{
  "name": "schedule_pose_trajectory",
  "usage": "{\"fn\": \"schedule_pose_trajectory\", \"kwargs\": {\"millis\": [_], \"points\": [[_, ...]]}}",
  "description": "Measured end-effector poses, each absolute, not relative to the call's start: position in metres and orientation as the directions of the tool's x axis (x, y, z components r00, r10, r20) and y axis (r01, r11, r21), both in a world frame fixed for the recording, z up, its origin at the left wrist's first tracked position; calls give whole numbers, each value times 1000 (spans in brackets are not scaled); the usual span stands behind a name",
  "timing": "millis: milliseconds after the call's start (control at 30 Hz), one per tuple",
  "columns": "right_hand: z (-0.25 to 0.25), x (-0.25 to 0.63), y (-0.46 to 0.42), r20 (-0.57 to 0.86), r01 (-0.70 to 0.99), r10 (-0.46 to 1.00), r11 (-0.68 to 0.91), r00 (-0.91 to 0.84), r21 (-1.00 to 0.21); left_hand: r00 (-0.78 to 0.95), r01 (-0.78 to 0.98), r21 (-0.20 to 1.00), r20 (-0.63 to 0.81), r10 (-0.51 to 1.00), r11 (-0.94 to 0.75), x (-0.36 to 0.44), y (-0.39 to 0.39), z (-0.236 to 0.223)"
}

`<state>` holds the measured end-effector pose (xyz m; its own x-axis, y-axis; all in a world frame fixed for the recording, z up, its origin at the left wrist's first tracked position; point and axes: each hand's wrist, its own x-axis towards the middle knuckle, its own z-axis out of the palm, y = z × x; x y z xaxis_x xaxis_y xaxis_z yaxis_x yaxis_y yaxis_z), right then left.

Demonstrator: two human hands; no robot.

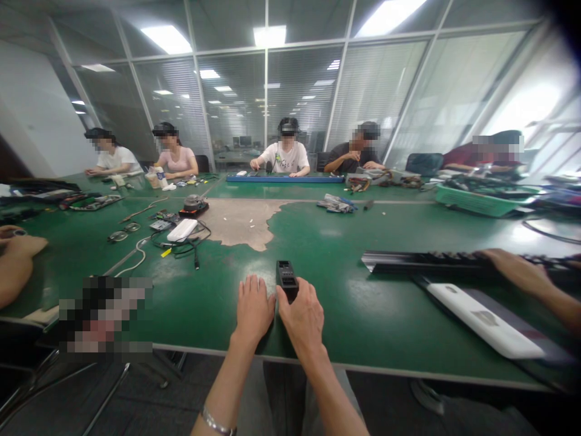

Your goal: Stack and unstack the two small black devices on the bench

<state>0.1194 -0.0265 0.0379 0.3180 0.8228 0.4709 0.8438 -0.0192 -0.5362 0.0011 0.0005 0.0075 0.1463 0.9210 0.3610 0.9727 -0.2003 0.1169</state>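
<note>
A: And here's the right hand [308,312], thumb and forefinger pinching the near end of a black block [285,274], long, squared and hard-looking, with recesses in its top!

B: Where's it lying?

A: Near the front edge of the green table [340,315], smooth and glossy, just right of the left hand [253,306]. That one's palm down, its fingers straight and almost together, thumb angled towards the block!

B: And beyond?

A: A tan patch [240,221], dull and ragged-edged! Left of it, a white case [182,230] with rounded corners, thin dark cables [196,249] curling about it.

B: Over on the right?

A: Another person's hand [517,269] on a long, dark, ridged strip [417,261], and a smooth white slab [483,321] below it. Farther back, a green plastic basket [488,206], heaped full!
</note>
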Motion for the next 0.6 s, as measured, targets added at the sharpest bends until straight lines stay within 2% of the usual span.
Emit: {"fn": "schedule_pose_trajectory", "kwargs": {"millis": [333,600], "points": [[24,120,-27,420,869,847,-95,327,-485,156,973,107,356,921,-206,2,0,10],[19,122,-27,419,878,856,-77,301,-472,159,974,97,362,919,-206,2,-1,10]]}}
